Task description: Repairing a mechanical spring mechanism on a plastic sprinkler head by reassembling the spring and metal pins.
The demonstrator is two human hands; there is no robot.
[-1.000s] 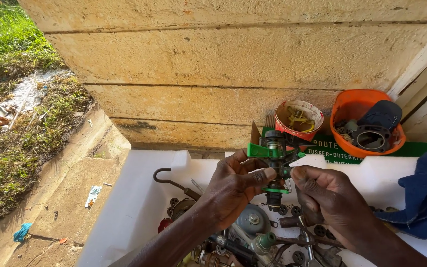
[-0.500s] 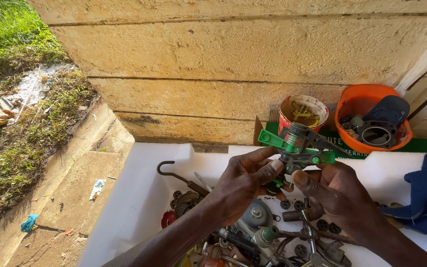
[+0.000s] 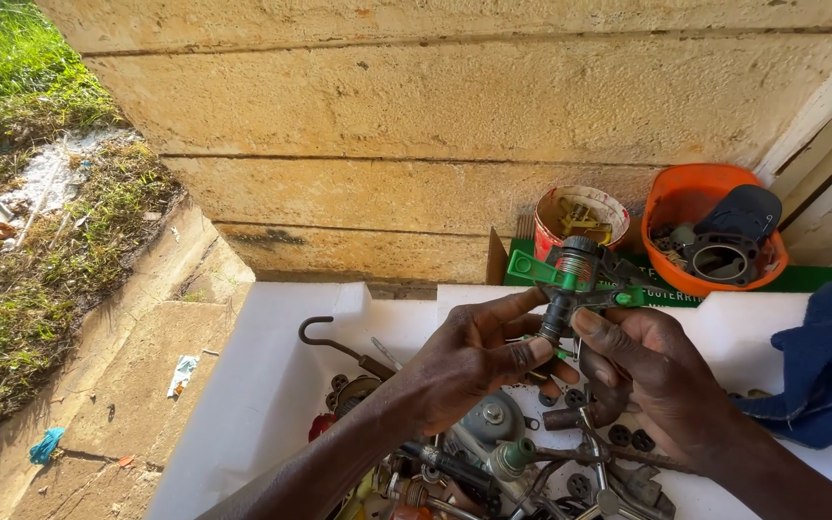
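Green-and-black sprinkler head (image 3: 575,284): held upright above white tray (image 3: 262,385), centre. Left hand (image 3: 464,361) pinches lower stem; right hand (image 3: 642,361) clamps stem from right. Risk: slip drops it into loose metal parts (image 3: 493,453) below; small fittings scatter.

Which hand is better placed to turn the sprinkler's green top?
Probably right: the right hand has fingertips beside the sprinkler head, while the left hand grips its stem lower down.

An orange bowl (image 3: 674,207) holding a black gasket ring (image 3: 721,260) stands against the block wall (image 3: 435,106). Left of the bowl sits a red-rimmed tub (image 3: 543,223); right, a blue cloth (image 3: 825,371).
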